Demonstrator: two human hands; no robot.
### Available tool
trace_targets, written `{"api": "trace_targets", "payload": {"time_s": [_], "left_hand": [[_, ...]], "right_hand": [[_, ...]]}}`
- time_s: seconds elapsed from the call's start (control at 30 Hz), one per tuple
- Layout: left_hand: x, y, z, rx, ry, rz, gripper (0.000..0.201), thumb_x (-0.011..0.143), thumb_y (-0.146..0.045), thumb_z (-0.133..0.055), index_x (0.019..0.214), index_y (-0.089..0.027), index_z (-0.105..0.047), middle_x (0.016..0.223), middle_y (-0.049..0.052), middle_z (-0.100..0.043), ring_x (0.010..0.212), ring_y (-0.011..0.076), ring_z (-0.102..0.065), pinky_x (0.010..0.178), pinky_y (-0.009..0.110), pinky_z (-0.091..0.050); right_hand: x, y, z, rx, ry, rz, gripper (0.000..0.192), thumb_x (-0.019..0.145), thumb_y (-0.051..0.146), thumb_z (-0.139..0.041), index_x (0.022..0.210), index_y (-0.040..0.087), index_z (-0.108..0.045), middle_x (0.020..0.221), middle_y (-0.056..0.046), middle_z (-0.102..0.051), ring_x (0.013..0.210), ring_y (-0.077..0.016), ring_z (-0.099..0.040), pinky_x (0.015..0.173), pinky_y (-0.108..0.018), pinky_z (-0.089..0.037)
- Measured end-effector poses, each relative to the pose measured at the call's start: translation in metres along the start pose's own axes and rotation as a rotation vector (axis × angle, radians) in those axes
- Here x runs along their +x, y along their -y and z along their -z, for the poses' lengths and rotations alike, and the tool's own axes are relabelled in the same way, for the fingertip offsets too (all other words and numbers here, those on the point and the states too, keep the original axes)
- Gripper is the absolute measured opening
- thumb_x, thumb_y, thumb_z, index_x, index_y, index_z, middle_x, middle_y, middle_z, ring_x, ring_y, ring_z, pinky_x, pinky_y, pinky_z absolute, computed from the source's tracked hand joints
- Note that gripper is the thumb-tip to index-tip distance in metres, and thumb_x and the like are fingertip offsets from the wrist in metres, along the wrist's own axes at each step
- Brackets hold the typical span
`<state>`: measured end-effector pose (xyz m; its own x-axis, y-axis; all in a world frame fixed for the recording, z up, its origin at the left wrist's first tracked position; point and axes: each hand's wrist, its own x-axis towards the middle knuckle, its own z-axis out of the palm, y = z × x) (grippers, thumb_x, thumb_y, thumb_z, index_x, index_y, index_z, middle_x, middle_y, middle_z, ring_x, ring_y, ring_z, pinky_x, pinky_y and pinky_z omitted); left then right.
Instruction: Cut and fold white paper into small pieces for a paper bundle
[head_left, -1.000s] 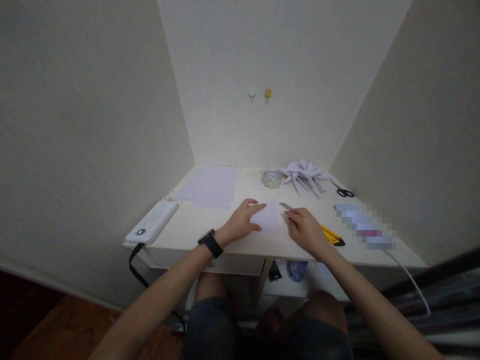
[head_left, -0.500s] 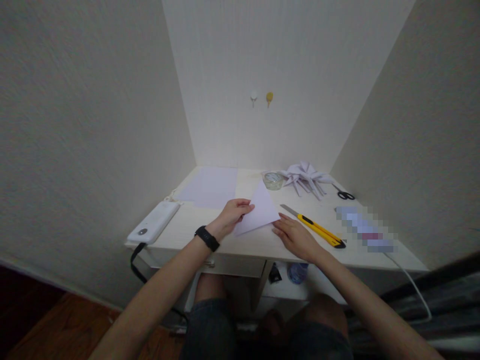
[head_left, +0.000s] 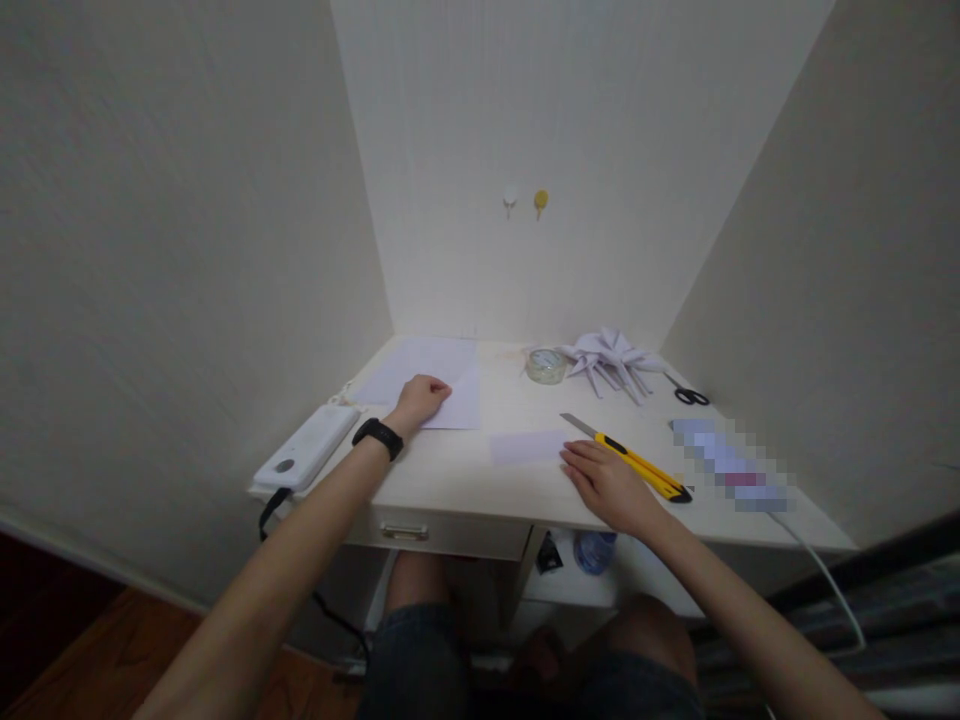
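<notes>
My left hand (head_left: 422,397) is closed in a pinch over white paper sheets (head_left: 405,360) at the back left of the desk. A faint slanting edge beside its fingertips looks like a folded sheet of paper (head_left: 465,400) in that pinch, white against white. My right hand (head_left: 604,480) lies with fingers stretched out, its fingertips touching the right end of a narrow paper strip (head_left: 525,447). Just beyond that hand is a yellow utility knife (head_left: 643,470) with its blade out, pointing to the back left.
A tape roll (head_left: 546,366) and folded spiky paper shapes (head_left: 611,358) stand at the back. Black-handled scissors (head_left: 691,396) and a blurred-out object (head_left: 724,465) lie right. At the left edge is a white device (head_left: 306,447) with a black cable. A drawer (head_left: 442,532) is under the desktop.
My left hand has moved left with the folded sheet, from the desk's middle onto the other sheets. The narrow strip now shows in the middle. My right hand has shifted slightly right and toward me.
</notes>
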<state>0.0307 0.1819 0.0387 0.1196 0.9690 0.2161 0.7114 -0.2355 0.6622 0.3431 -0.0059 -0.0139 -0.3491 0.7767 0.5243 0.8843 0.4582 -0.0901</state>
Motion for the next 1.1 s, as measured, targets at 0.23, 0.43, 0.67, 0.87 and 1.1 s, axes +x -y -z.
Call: {"api": "trace_targets", "payload": {"time_s": [0.23,0.43,0.67,0.87,1.1], "left_hand": [[-0.022,-0.006,-0.007,0.340,-0.131,-0.219,0.033,0.086,-0.024,-0.056,0.114,-0.013,-0.070,0.117,0.015,-0.067,0.114,0.0291,-0.058,0.102,0.039,-0.041],[-0.049,-0.061,-0.056,0.340,0.184,-0.677,0.031,0.089,-0.037,-0.058,0.108,-0.017,-0.072,0.115,0.011,-0.069,0.113,0.0259,-0.058,0.102,0.036,-0.042],[-0.036,-0.102,-0.082,0.507,0.448,-0.555,0.071,0.070,-0.063,-0.072,0.124,-0.017,-0.063,0.121,0.017,-0.062,0.111,0.0334,-0.060,0.091,0.039,-0.048],[-0.028,-0.111,-0.079,0.531,0.559,-0.482,0.074,0.064,-0.062,-0.076,0.120,-0.015,-0.063,0.119,0.017,-0.065,0.104,0.0320,-0.065,0.082,0.035,-0.050],[-0.032,-0.118,-0.075,0.564,0.589,-0.479,0.054,0.065,-0.057,-0.078,0.099,-0.017,-0.071,0.109,0.017,-0.071,0.096,0.0332,-0.067,0.074,0.035,-0.051]], "right_hand": [[-0.006,-0.019,0.014,-0.207,-0.022,-0.101,0.034,0.094,0.027,-0.049,0.120,0.014,-0.068,0.124,-0.015,-0.067,0.119,-0.0292,-0.056,0.105,-0.045,-0.043],[-0.021,-0.032,0.032,-0.338,0.068,-0.380,0.034,0.094,0.026,-0.047,0.118,0.013,-0.068,0.113,-0.014,-0.071,0.103,-0.0273,-0.062,0.091,-0.037,-0.048],[-0.014,-0.051,0.035,-0.427,0.155,-0.548,0.033,0.096,0.022,-0.044,0.113,0.010,-0.069,0.100,-0.014,-0.073,0.094,-0.0274,-0.063,0.083,-0.035,-0.045],[-0.001,-0.061,0.036,-0.500,0.195,-0.657,0.028,0.094,0.022,-0.046,0.103,0.010,-0.070,0.094,-0.015,-0.073,0.090,-0.0272,-0.065,0.075,-0.034,-0.043],[-0.016,-0.060,0.043,-0.472,0.185,-0.676,0.029,0.093,0.022,-0.045,0.104,0.015,-0.070,0.095,-0.015,-0.073,0.092,-0.0282,-0.065,0.067,-0.033,-0.044]]}}
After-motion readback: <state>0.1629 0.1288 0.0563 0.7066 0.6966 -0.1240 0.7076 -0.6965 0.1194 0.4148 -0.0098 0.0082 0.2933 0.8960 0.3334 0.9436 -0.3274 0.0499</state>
